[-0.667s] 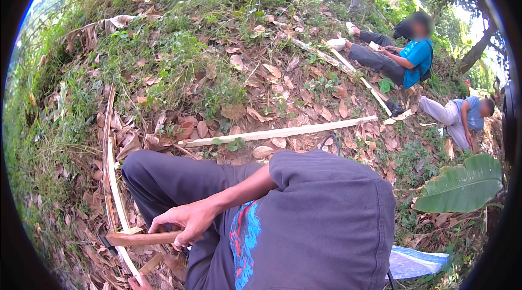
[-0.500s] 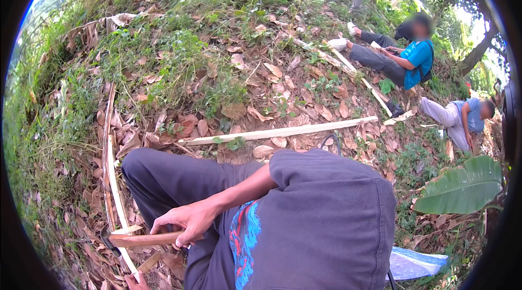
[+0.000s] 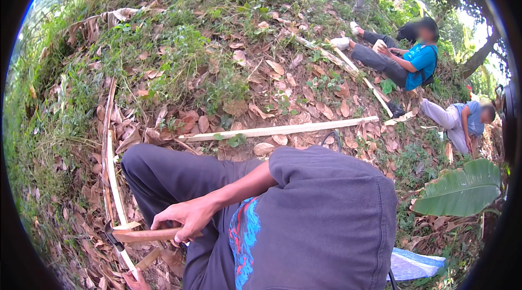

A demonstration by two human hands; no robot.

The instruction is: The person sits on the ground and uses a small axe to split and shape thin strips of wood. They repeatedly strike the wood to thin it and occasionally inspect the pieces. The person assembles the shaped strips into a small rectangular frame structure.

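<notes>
My right hand (image 3: 187,220) is closed round the wooden handle of a hammer (image 3: 144,235). Its dark metal head is over a long pale wood strip (image 3: 115,186) on the ground at my left. Beside the head, a short pale piece of wood (image 3: 128,226) lies across the strip. At the lower edge my left hand (image 3: 137,280), partly out of the picture, has its fingers closed at the near end of the strip. Another short wood piece (image 3: 148,259) slants up next to those fingers.
A brown pole (image 3: 107,148) lies along the strip. Ahead of my knee is a long pale batten (image 3: 283,130) on dry leaves. More long pieces (image 3: 359,72) lie near a seated person in teal (image 3: 418,61). Two other people are farther off. A banana leaf (image 3: 462,187) hangs at right.
The hammer head has shifted slightly up the picture, and its handle tilts a little differently. My left hand has barely moved. The person in teal has raised a pale object.
</notes>
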